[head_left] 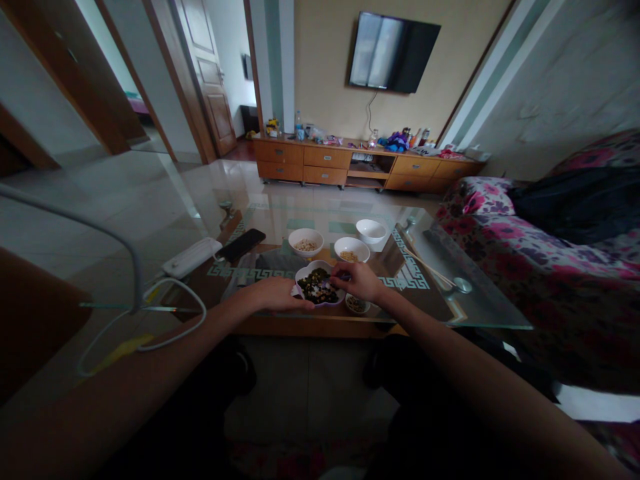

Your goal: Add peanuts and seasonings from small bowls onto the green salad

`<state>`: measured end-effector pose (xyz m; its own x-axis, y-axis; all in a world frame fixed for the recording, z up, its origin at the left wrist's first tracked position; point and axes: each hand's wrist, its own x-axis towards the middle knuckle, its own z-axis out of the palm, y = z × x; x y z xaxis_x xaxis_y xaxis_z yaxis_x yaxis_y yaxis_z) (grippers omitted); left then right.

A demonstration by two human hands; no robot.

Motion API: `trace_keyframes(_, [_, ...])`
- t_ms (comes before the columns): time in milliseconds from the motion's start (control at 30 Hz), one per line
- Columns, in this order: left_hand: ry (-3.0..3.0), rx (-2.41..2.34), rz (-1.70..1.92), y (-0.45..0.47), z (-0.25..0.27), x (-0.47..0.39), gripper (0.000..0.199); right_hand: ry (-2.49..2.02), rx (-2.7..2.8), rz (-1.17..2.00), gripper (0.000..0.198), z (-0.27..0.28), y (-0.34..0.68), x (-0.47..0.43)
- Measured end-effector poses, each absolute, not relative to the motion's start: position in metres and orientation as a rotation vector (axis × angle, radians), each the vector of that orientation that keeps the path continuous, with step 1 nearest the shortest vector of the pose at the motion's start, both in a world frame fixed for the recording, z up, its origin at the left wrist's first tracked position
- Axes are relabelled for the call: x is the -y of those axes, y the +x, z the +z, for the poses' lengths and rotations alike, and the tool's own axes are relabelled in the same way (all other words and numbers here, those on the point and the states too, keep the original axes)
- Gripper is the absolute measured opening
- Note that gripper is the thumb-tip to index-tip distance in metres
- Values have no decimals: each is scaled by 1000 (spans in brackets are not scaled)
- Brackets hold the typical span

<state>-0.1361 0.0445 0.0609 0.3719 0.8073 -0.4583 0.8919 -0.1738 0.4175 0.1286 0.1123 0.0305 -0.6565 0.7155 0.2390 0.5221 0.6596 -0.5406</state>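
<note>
Pinched fingertips of the right hand [359,280] pick at dark mixed bits in the scalloped bowl [306,272]; whether anything sits in that grip is too small to tell. Left hand [278,295] cups the bowl's near rim on the glass desk [450,293], steadying it. Best to lift small pinches, keeping the bowl pinned flat.

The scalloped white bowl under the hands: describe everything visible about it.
The scalloped white bowl is shallow with a wavy, petal-like rim, and looks ceramic or plastic. It holds a dark mix with green and pale bits, too small to identify. It sits upright near the front edge of the glass table. The left hand rests against its left rim; the right hand reaches over its right side, fingertips above the contents. A tiny dish lies just right of it.
</note>
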Motion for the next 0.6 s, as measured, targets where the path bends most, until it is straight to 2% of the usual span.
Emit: trace_keyframes(600, [2050, -1443, -182, -134, 65, -43, 68, -940, 2453, 667, 12, 30, 129, -112])
